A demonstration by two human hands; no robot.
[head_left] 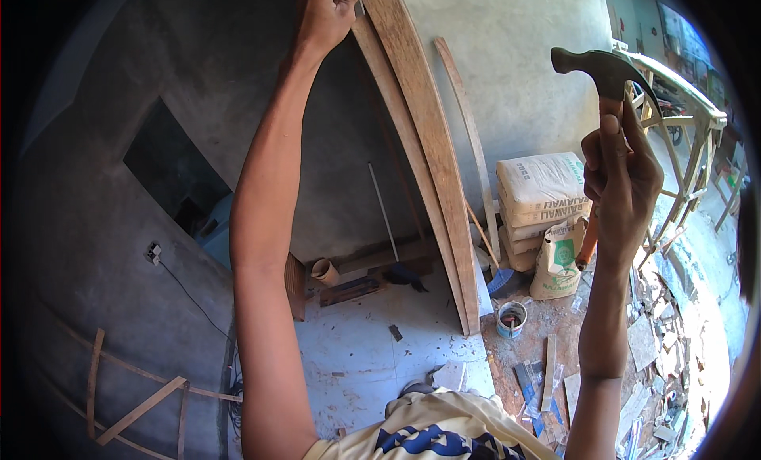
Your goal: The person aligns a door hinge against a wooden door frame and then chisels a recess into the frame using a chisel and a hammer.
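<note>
My right hand (pixel 622 171) is raised on the right and wrapped around the handle of a claw hammer (pixel 604 70). The hammer's head is up, its round face toward the left and its claw toward the right. Stretched high to the top edge, my left hand (pixel 326 20) is closed beside the upper end of a tall wooden door frame (pixel 432 135). A bit of something dark blue shows at its fingers, cut off by the picture's edge, so I cannot make out what it is. The hammer is well apart from the wood.
Stacked cement bags (pixel 543 190) and an opened bag (pixel 559 262) stand by the wall, with a small bucket (pixel 511 319) in front. A loose plank (pixel 548 373) and broken tiles (pixel 666 357) litter the floor. At right stands a wooden trestle (pixel 690 135); a broom (pixel 403 274) lies left.
</note>
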